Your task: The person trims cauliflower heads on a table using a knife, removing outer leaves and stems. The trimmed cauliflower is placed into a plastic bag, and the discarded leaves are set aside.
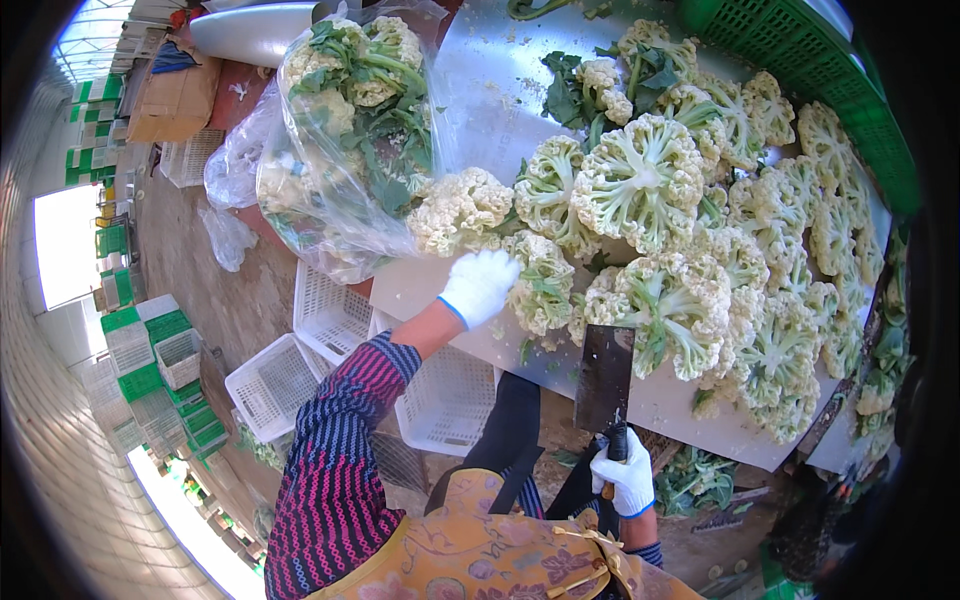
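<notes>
In my white-gloved right hand [624,472] is the handle of a cleaver [604,375]. Its wide dark blade points away from me, over the front edge of the metal-topped table [420,289]. My left hand [480,289], also gloved, is curled beside a pale cauliflower piece [541,289]; whether its fingers grip anything is hidden. Just beyond that hand lies another cauliflower head [461,210], curd side up. Large cut cauliflowers [641,184] with branching stems showing are heaped across the table's middle and right. One broad piece [667,311] rests right by the blade's tip.
A clear plastic bag [352,217] filled with cauliflower and leaves stands at the left. A green crate [817,82] borders the far right. White plastic crates [274,382] sit below the table's left edge. Leaf trimmings [697,480] lie on the floor at right.
</notes>
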Motion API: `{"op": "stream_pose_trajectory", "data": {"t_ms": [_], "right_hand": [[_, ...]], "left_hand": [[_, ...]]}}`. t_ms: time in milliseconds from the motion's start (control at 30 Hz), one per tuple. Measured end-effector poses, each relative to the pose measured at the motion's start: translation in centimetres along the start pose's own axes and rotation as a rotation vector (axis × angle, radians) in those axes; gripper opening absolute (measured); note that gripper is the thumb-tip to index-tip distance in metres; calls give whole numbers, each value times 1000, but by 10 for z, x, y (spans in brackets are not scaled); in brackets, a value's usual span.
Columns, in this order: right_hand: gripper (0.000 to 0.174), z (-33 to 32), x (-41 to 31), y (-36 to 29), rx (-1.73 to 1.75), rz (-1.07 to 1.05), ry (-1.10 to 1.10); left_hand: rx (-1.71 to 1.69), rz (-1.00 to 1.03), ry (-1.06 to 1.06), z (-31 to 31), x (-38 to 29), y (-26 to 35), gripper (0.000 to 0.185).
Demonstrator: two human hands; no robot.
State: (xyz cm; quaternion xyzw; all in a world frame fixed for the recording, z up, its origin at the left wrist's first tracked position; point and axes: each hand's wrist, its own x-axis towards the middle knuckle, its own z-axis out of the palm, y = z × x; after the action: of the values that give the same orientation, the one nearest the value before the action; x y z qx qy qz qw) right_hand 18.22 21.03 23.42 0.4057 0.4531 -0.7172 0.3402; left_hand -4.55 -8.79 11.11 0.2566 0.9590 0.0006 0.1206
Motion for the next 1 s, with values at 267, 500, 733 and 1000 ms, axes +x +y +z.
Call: {"op": "stream_pose_trajectory", "data": {"t_ms": [267,500,733,1000], "right_hand": [[33,39,38,-10,-123,21,-145],[32,60,56,-7,-36,-15,-108],[35,61,63,-15,-32,-19,-90],[35,64,66,-12,-76,-20,-110]], "left_hand": [[-607,-838,9,92,49,-211,54],[-999,-1051,-271,76,59,-186,86],[-1256,-1103,-242,94,44,-191,74],[-1563,-1173,221,91,39,-179,63]]}}
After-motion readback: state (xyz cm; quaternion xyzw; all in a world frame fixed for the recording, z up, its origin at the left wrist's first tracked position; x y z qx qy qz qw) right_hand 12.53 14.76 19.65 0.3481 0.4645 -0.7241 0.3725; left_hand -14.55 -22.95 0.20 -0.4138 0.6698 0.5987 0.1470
